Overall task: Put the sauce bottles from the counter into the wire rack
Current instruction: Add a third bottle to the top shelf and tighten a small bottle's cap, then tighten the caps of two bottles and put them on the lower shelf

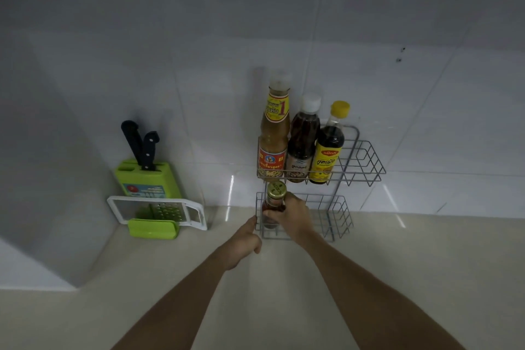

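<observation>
A two-tier wire rack stands against the tiled wall. Its upper tier holds three sauce bottles: a tall tan one, a dark one with a white cap and a dark one with a yellow cap. My right hand is shut on a small gold-capped bottle, which sits at the left end of the lower tier. My left hand is curled beside the rack's lower left corner, its thumb touching the wire; it holds nothing that I can see.
A green knife block with two black-handled knives stands left of the rack. A white grater with a green guard leans in front of it. The beige counter stretches toward me; the wall juts out at the left.
</observation>
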A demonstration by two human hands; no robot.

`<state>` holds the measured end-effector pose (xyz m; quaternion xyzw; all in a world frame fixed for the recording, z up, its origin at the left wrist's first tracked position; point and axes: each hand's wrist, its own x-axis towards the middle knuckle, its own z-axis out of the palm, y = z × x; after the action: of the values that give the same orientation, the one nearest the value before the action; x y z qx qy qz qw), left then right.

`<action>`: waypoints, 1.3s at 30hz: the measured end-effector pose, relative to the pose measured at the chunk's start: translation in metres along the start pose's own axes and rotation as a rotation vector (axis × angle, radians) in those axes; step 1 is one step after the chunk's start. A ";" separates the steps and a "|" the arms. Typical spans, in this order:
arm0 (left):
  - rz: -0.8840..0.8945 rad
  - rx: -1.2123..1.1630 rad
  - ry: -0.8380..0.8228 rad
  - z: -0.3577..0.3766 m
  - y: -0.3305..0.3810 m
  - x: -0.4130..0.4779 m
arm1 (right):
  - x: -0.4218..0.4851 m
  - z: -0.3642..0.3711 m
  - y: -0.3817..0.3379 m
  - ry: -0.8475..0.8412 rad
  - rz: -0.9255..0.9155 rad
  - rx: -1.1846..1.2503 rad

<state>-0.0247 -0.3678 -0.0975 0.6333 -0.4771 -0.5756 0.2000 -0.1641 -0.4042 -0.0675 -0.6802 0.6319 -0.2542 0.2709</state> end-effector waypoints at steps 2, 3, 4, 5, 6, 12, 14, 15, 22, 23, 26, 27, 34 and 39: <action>0.007 -0.018 -0.007 0.001 0.001 -0.001 | 0.005 0.001 -0.001 -0.023 0.008 -0.005; 0.011 -0.030 -0.012 0.001 0.001 -0.001 | 0.007 0.001 -0.002 -0.031 0.015 -0.007; 0.018 -0.043 -0.019 0.001 0.002 -0.001 | 0.010 0.002 -0.001 -0.038 0.020 -0.008; 0.022 -0.053 -0.027 0.000 0.002 0.000 | 0.011 0.002 -0.002 -0.050 0.028 -0.007; 0.026 -0.055 -0.038 0.000 0.001 -0.001 | 0.013 0.004 -0.002 -0.063 0.034 -0.007; 0.046 -0.047 -0.022 -0.003 0.000 -0.002 | 0.017 0.010 -0.006 -0.109 0.034 -0.025; 0.050 -0.035 -0.034 -0.003 -0.001 -0.002 | 0.015 0.007 -0.005 -0.137 0.057 0.002; 0.053 -0.027 -0.040 -0.002 0.000 -0.004 | 0.014 0.005 -0.004 -0.158 0.056 0.015; 0.070 -0.005 0.016 0.007 -0.001 -0.026 | -0.015 -0.006 -0.005 -0.206 0.047 0.030; 0.077 0.004 0.026 0.009 -0.003 -0.033 | -0.023 -0.009 -0.004 -0.196 0.033 0.034; 0.100 0.019 0.032 0.017 -0.016 -0.062 | -0.057 -0.025 -0.007 -0.161 -0.046 0.090; 0.104 0.020 0.022 0.019 -0.021 -0.070 | -0.065 -0.029 -0.007 -0.122 -0.066 0.106; 0.176 0.149 -0.180 0.056 -0.069 -0.145 | -0.155 -0.042 0.006 -0.119 -0.209 0.127; 0.252 0.324 -0.439 0.099 -0.101 -0.188 | -0.202 -0.036 0.021 -0.158 -0.238 0.100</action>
<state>-0.0554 -0.1342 -0.1029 0.4531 -0.6696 -0.5856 0.0583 -0.2190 -0.2053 -0.0566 -0.7541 0.5099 -0.2612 0.3212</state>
